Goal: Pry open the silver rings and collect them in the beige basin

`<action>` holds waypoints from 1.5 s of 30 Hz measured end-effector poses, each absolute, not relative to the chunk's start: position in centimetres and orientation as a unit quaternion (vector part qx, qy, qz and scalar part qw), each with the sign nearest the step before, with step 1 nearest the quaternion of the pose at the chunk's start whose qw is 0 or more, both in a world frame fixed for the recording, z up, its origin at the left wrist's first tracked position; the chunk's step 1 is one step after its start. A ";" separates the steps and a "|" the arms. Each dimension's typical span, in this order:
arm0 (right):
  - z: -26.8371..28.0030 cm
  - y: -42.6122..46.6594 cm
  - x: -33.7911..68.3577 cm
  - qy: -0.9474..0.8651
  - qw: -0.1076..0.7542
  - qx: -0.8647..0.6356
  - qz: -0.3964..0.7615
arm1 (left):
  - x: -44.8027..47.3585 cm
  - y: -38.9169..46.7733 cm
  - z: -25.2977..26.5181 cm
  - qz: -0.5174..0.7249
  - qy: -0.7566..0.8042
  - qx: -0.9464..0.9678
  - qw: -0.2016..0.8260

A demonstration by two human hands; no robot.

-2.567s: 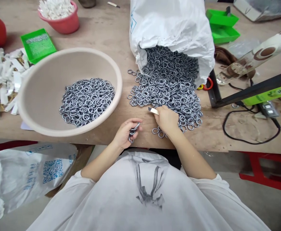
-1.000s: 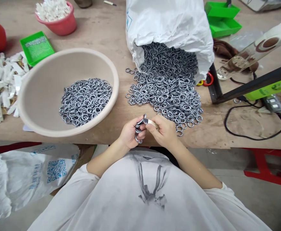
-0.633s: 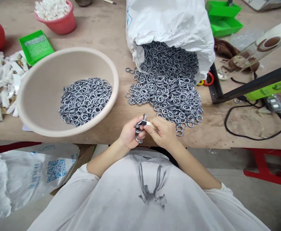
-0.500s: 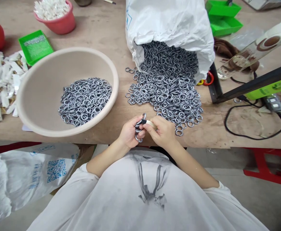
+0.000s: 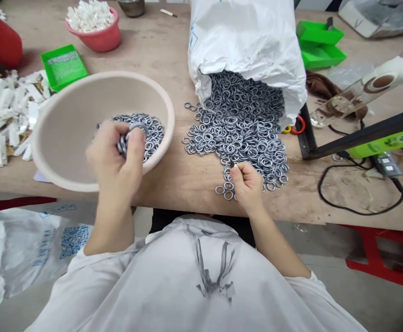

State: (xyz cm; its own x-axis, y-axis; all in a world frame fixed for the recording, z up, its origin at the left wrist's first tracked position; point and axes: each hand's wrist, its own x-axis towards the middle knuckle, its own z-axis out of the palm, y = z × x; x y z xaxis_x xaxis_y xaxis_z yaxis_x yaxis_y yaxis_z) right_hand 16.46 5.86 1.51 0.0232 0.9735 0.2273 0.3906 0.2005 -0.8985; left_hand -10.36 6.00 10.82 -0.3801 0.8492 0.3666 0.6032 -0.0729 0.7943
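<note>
My left hand (image 5: 116, 154), slightly blurred, is closed around several grey metal rings (image 5: 122, 144) and hangs over the beige bowl (image 5: 66, 177). Below it in the bowl lies a heap of the same kind of rings (image 5: 154, 136). My right hand (image 5: 248, 188) is by the near edge of the loose ring pile (image 5: 246, 133). Its fingers are pinched on a small tool (image 5: 233, 164) with a black tip; my fingers cover most of its pale handle. The pile spills from the mouth of a white sack (image 5: 246, 37).
To the left are white plastic pieces (image 5: 6, 117), a green tray (image 5: 65, 78), a pink tub (image 5: 106, 39) and a red container (image 5: 4, 41). On the right stand a black metal frame (image 5: 360, 131), green trays (image 5: 320, 57), a clear bottle (image 5: 342, 94) and a black cable (image 5: 325, 196).
My left hand has moved from in front of my chest to over the bowl, carrying rings. My right hand has separated from it and shifted slightly right, still with the tool.
</note>
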 end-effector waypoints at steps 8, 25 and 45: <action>0.6 5.8 17.3 -0.622 0.454 -0.551 0.321 | -13.8 8.4 10.6 0.123 0.784 0.604 -0.080; -2.0 4.8 20.0 -0.693 0.534 -0.480 0.062 | 0.4 25.1 3.4 0.140 0.769 0.616 0.098; -2.2 4.6 19.3 -0.771 0.471 -0.415 0.108 | 1.0 14.5 -0.5 0.114 0.723 0.650 0.202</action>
